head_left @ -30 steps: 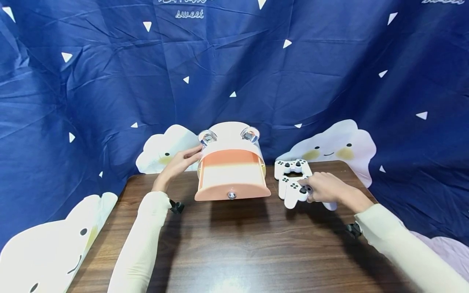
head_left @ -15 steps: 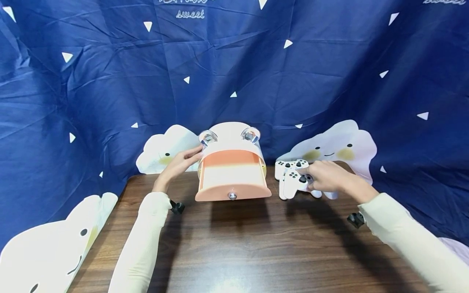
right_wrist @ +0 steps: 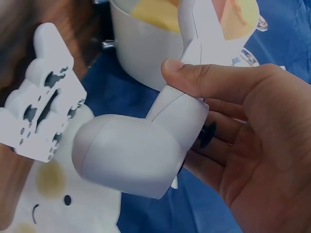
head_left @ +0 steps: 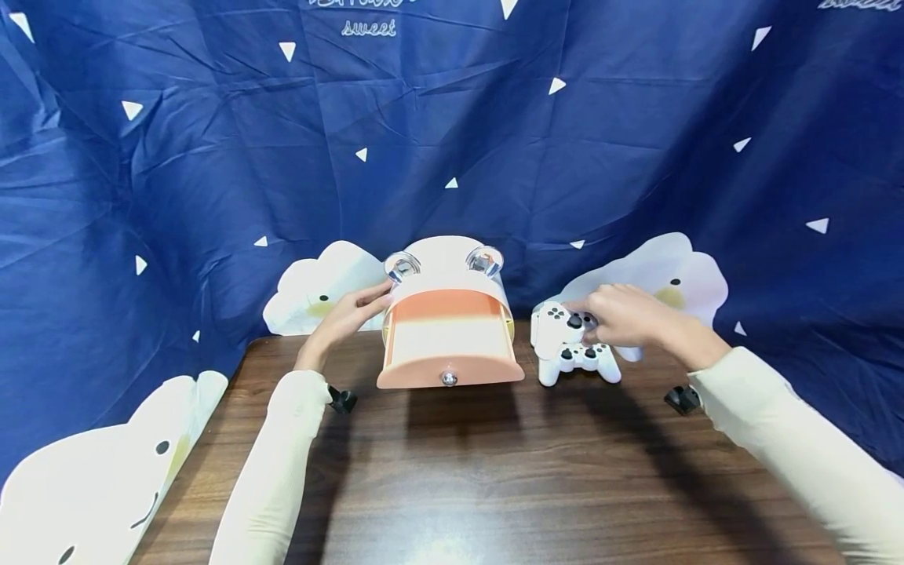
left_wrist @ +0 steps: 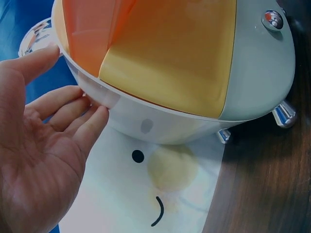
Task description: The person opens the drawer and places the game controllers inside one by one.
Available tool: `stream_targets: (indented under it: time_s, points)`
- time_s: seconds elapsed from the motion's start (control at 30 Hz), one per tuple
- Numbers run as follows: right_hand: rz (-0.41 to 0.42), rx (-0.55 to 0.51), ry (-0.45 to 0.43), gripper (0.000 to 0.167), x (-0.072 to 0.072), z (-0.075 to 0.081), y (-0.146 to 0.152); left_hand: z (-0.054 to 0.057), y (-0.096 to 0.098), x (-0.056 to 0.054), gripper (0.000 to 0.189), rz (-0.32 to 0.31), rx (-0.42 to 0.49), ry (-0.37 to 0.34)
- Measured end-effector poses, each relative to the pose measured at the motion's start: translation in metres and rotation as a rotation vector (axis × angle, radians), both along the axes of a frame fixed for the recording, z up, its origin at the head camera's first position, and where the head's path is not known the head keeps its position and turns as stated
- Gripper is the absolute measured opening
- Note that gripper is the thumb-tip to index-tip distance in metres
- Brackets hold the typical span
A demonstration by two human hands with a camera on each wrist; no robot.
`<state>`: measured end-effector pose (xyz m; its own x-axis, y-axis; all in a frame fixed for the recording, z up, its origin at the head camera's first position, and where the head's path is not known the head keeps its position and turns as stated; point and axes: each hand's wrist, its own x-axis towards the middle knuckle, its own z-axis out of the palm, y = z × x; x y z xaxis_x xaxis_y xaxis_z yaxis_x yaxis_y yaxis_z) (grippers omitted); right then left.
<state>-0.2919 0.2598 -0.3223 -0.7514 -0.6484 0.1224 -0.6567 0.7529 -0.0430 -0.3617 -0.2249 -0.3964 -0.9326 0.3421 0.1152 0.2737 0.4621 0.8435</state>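
Note:
My right hand [head_left: 625,314] grips a white game controller [right_wrist: 131,150] by one side, thumb on its back in the right wrist view. The controller is raised at the table's far right. A second white game controller [head_left: 579,362] rests on the table just in front of it, and a white edge of another shows behind. My left hand [head_left: 346,314], fingers loosely extended, touches the left side of a white rounded box [left_wrist: 160,116] with two chrome ring eyes. The box's orange drawer [head_left: 420,371] with a chrome knob is pulled out, with nothing seen inside.
The brown wooden table [head_left: 438,471] reaches back to a dark blue curtain [head_left: 452,118] with white triangles and cloud faces. The box stands on short metal feet [left_wrist: 284,115] near the back edge. A black wrist device [head_left: 682,399] is strapped at the right sleeve.
My right hand has lifted the controller up and away from me, uncovering the one on the table in front. The left hand, box and drawer have stayed as they were.

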Motion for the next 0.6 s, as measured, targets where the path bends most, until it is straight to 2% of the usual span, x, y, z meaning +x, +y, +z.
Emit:
stream_targets:
  time_s: [0.23,0.6]
  points:
    - [0.040,-0.011,0.010,0.062,-0.004,0.018,-0.012,-0.001,0.000,0.000,0.061,0.004,0.006,0.002]
    - [0.018,0.035,-0.036,0.057,-0.006,0.040,-0.031,0.002,0.001,0.000,0.063,0.014,-0.019,0.012]
